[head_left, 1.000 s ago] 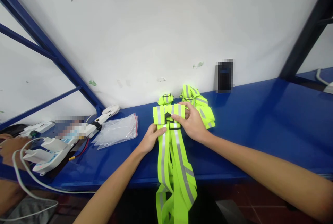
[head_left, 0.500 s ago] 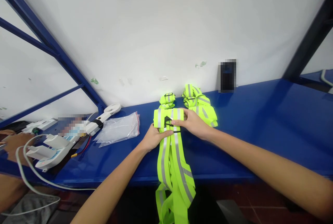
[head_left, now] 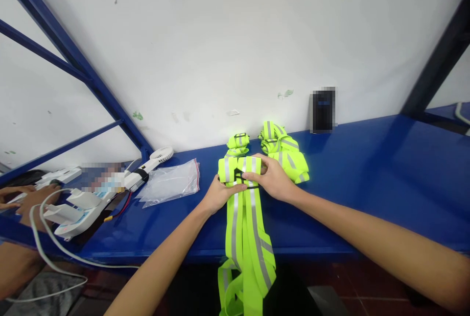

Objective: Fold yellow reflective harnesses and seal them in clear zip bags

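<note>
A neon-yellow reflective strap [head_left: 253, 230] with grey stripes and black buckles is gripped between both my hands. Its upper end is folded over into a flat bundle, while the long loops trail down over the table's front edge. My left hand [head_left: 219, 193] pinches the bundle's left side, thumb across the front near the buckle. On the right side, my right hand [head_left: 274, 177] holds the fold, its thumb beside the black buckle [head_left: 239, 175]. My hidden fingers lie behind the bundle. Just beyond are a small rolled strap [head_left: 238, 140] and a larger heap of straps [head_left: 288, 154].
Clear plastic bags [head_left: 171, 183] lie left on the blue table [head_left: 360, 183]. Farther left are a white handheld fan [head_left: 161, 154], a power strip [head_left: 75, 223] with cables, and another person's hands [head_left: 36, 203]. A blurred black object [head_left: 323, 110] leans against the wall.
The folded top of the strap looks flatter, and the gap around its buckle has narrowed. Both my hands keep their hold. The whole view has shifted slightly.
</note>
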### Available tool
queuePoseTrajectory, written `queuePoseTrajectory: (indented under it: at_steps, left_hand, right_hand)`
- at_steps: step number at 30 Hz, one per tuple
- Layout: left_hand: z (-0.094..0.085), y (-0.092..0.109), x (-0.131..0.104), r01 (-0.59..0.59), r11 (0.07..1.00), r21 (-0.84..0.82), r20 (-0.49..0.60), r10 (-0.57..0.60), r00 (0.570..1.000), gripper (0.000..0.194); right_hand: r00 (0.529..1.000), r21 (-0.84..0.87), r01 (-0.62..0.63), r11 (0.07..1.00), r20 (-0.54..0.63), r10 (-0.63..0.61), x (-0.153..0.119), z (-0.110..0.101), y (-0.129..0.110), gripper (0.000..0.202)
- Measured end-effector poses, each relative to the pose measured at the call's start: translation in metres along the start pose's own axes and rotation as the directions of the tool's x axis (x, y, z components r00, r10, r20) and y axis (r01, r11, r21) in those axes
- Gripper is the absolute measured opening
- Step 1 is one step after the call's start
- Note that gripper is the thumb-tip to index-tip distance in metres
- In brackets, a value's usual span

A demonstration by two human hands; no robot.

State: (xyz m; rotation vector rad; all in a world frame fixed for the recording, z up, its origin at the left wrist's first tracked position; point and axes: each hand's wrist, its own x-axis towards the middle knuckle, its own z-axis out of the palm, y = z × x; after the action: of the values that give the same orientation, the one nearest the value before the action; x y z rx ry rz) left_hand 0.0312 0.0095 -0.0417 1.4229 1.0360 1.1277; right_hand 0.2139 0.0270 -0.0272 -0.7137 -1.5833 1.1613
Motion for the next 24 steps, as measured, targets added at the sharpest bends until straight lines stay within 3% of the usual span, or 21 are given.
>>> queuePoseTrajectory:
  at_steps: [7,14,24]
  left_hand:
    - [0.0022,0.0027,0.0012,-0.02,0.995,0.1,-0.026,0.022,0.999,0.057]
    - [0.0011,-0.0011,0.0033,-0.037,0.98,0.195,-0.059,0.05,0.997,0.034]
    - [-0.0003,0.0035,0.0021,-0.032,0.981,0.189,-0.056,0.043,0.998,0.024]
  right_hand:
    - [0.995,-0.04,0.006,0.999,-0.097,-0.01,-0.0031,0.0075,0.0034,0.03]
    - [0.996,-0.031,0.0,1.0,-0.087,-0.003,-0.0006,0.0035,0.0068,0.029]
    - [0.994,-0.102,0.01,0.995,-0.108,-0.021,-0.0009,0.0026,0.0053,0.027]
